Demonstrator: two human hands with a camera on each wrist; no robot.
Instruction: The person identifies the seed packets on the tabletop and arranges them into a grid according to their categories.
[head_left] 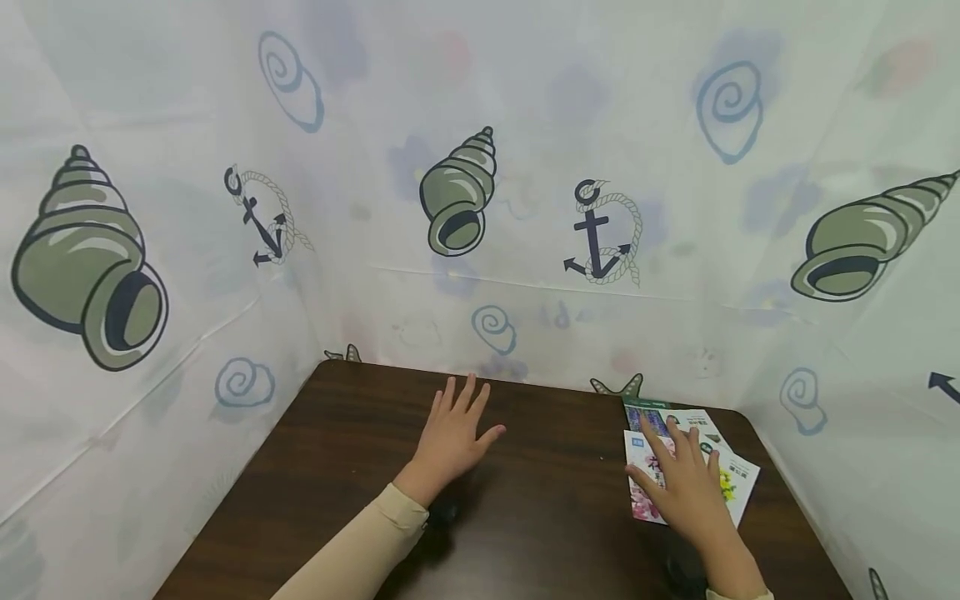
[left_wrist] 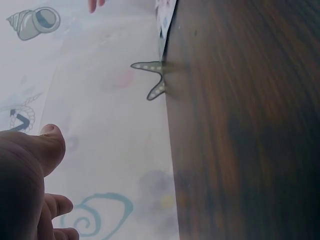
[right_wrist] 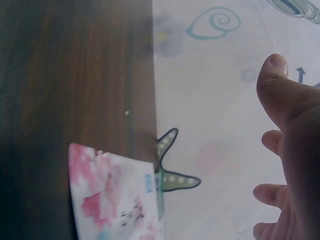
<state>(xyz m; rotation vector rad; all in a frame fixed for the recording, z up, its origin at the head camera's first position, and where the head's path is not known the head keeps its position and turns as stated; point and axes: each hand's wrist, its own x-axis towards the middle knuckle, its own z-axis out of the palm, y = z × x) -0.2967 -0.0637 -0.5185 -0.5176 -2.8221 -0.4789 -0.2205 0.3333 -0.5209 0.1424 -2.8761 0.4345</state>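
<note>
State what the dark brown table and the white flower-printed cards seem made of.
Dark brown table: probably wood or wood-look laminate, satin, given streaky grain and soft sheen. White flower-printed cards: likely paper or cardstock, finish unclear, judging by thin, crisp edges.

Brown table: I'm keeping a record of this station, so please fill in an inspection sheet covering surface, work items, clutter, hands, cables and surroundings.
Surface: dark brown wood-grain table with rounded far corners.
Work items: overlapping flower-printed cards near the table's far right corner; one shows pink flowers, another yellow.
Clutter: one tiny pale speck left of the cards.
Hands: left hand over the table, fingers spread, holding nothing; right hand over the cards, fingers spread, no grip seen.
Cables: nothing seen.
Surroundings: white backdrop printed with seashells and anchors.
</note>
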